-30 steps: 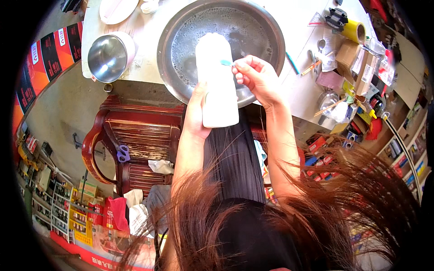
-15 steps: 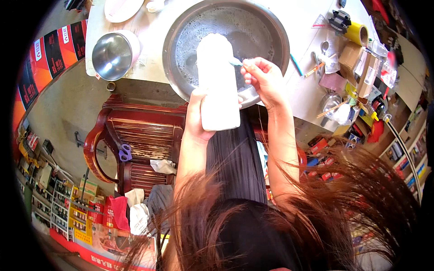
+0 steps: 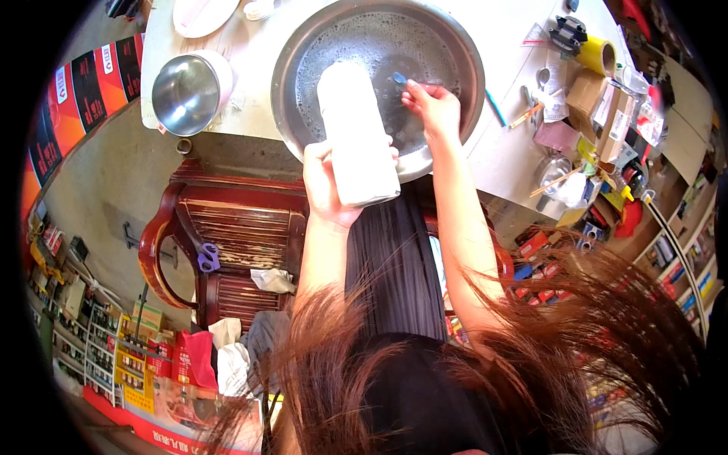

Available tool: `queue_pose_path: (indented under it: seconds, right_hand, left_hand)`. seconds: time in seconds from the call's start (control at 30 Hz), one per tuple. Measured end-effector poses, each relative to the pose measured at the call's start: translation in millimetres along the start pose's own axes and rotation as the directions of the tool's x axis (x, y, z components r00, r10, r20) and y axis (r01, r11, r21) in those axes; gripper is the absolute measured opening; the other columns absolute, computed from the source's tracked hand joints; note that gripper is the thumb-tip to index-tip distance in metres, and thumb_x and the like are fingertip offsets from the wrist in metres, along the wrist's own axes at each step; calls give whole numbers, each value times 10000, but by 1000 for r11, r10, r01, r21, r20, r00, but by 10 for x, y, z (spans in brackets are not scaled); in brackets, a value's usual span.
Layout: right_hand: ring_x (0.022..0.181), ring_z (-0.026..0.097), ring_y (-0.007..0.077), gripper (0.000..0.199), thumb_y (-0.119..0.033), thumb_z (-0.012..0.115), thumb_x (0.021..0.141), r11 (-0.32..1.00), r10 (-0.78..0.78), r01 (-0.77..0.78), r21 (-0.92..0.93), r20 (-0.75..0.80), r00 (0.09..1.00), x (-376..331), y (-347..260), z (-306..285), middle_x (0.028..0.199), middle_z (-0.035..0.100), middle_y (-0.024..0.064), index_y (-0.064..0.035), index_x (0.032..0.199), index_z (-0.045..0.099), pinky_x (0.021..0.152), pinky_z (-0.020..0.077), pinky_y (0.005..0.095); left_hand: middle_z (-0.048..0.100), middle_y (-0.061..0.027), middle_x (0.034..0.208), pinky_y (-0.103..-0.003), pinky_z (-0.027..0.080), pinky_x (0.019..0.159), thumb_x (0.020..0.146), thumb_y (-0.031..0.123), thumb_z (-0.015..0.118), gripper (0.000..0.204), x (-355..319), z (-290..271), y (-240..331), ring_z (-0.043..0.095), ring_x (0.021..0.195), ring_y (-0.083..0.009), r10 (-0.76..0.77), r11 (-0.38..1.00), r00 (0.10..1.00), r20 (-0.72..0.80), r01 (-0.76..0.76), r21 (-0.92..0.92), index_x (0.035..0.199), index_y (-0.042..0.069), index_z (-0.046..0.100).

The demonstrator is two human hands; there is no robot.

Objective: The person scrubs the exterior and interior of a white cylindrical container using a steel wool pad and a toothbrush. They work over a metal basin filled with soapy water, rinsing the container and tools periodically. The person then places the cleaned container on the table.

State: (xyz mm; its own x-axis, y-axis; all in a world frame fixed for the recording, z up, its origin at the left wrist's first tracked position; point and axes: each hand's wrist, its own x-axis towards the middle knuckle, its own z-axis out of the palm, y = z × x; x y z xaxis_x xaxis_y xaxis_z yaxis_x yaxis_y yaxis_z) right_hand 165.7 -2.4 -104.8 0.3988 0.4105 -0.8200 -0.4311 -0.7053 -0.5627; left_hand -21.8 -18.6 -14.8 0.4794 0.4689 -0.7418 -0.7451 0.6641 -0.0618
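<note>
My left hand (image 3: 324, 182) is wrapped round the lower part of a long white bottle-shaped thing (image 3: 356, 140), overexposed so its details do not show. It tilts over the near rim of a wide metal basin (image 3: 284, 61) holding sudsy water (image 3: 387, 42). My right hand (image 3: 434, 108) pinches a small thin thing with a light-blue tip (image 3: 400, 77), its other end hidden in my fingers. The tip is over the water, apart from the white thing.
On the table (image 3: 254, 83) left of the basin stands a metal bowl (image 3: 186, 92), with a white plate (image 3: 203, 14) behind. At right are a cardboard box (image 3: 588, 102), a yellow roll (image 3: 597, 54) and a blue stick (image 3: 497, 108). A wooden chair (image 3: 235, 208) stands close by on the left.
My right hand has moved the blue-tipped thing slightly away from the white thing and farther over the water. The white thing has tilted more to the left.
</note>
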Motion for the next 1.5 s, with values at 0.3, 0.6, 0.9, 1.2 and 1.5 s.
queue_pose_path:
  seconds: [0.3,0.6,0.9,1.2,1.5]
  right_hand:
    - [652,574,68,135,-142,710,930,979,42,-118,165,403,914,-537,-188,-81,817,673,51,-24,900,651,597,490,195]
    - [612,542,59,151,-138,719,923,988,86,-130,82,403,911,-624,-330,-135,797,672,52,-33,855,633,569,459,192]
    - [604,548,73,168,-139,730,916,995,33,-63,75,348,937,-638,-279,-182,776,665,51,-46,825,624,565,452,198]
    - [744,606,115,160,-165,666,964,892,15,24,451,-85,996,-404,28,25,872,632,48,-64,979,542,716,558,245]
    - [816,585,111,151,-139,629,984,850,-141,183,494,-122,982,-519,-30,169,889,595,46,-28,991,527,841,579,309]
  left_hand:
    - [644,-241,1074,-414,606,750,980,525,438,720,-3,-38,-38,690,853,-325,14,999,999,-30,-13,44,1351,-91,465]
    - [640,-245,1048,-386,600,692,950,487,468,708,-37,118,20,671,802,-305,14,997,1000,11,-15,78,1350,-98,459]
    - [626,-250,1096,-398,601,707,934,496,491,749,1,52,-44,673,833,-317,-15,998,1000,15,14,62,1376,-106,426]
    - [552,-128,1292,-346,480,981,839,290,671,667,75,-26,-194,558,1181,-194,-28,849,999,-37,43,527,1366,-46,435]
    - [581,-147,1276,-339,475,976,974,350,558,607,127,24,-193,589,1143,-217,375,318,921,103,-232,919,1417,-31,391]
